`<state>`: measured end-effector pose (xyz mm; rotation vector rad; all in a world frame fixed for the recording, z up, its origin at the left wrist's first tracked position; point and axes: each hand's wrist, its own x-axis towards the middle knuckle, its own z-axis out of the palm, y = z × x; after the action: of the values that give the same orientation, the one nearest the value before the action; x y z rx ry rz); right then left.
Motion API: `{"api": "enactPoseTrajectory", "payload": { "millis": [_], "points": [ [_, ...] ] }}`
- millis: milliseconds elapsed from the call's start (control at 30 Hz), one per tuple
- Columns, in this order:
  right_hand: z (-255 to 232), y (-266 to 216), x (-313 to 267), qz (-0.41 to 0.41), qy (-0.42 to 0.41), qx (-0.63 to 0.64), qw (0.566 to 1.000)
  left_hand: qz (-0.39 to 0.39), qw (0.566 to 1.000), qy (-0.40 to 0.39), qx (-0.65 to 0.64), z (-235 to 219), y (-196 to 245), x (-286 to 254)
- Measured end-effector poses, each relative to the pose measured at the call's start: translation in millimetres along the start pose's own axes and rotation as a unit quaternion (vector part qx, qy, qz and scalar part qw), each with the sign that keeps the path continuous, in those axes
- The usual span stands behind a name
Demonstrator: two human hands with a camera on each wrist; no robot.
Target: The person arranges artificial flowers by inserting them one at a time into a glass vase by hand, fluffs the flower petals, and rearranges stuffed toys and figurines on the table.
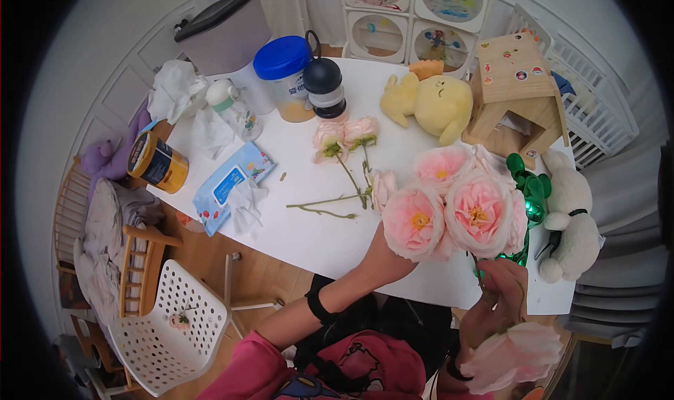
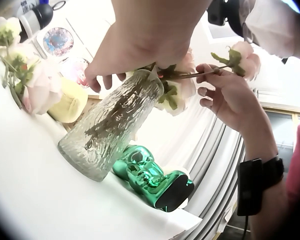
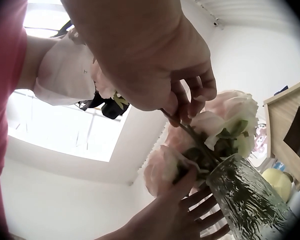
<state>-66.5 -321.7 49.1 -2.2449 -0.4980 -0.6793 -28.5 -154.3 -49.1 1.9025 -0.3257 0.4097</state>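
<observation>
Several pale pink roses stand in a textured glass vase, which tilts in the left wrist view. My left hand is at the vase's mouth, its fingers spread fairly straight beside the rim and lower blooms in the right wrist view. With thumb and fingertips my right hand pinches a stem; its rose hangs on the wrist side of that hand. In the left wrist view, the other end of this stem reaches the vase mouth. The blooms hide the vase in the head view.
Cut roses lie mid-table. A shiny green figure and a white plush are at the right, a wooden house and yellow plush behind. Wipes, a bottle and tubs stand left; a white chair holds a small flower.
</observation>
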Motion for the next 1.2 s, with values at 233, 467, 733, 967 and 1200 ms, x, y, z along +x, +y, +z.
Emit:
{"api": "enactPoseTrajectory", "payload": {
  "millis": [233, 467, 733, 967, 1200],
  "points": [
    [21.5, 15.7, 13.2, -0.084, -0.005, -0.049, 0.995, -0.016, 0.996, 0.084, -0.012, 12.7, 6.2, -2.2],
    [31.1, 6.6, 13.5, 0.422, -0.019, 0.249, 0.871, -0.043, 0.986, 0.124, -0.1, 15.5, 13.2, 0.4],
    [85.6, 54.2, -31.6, 0.186, 0.088, 0.095, 0.974, -0.048, 0.988, 0.133, -0.067, 23.6, 6.8, -4.3],
    [96.0, 47.5, -65.6, 0.199, 0.168, -0.061, 0.964, -0.042, 0.989, 0.136, -0.043, 26.2, 6.7, -4.1],
    [125.5, 33.1, -63.4, 0.205, 0.244, -0.215, 0.923, -0.033, 0.988, 0.143, -0.043, 26.1, 9.2, -1.9]
  ]
}}
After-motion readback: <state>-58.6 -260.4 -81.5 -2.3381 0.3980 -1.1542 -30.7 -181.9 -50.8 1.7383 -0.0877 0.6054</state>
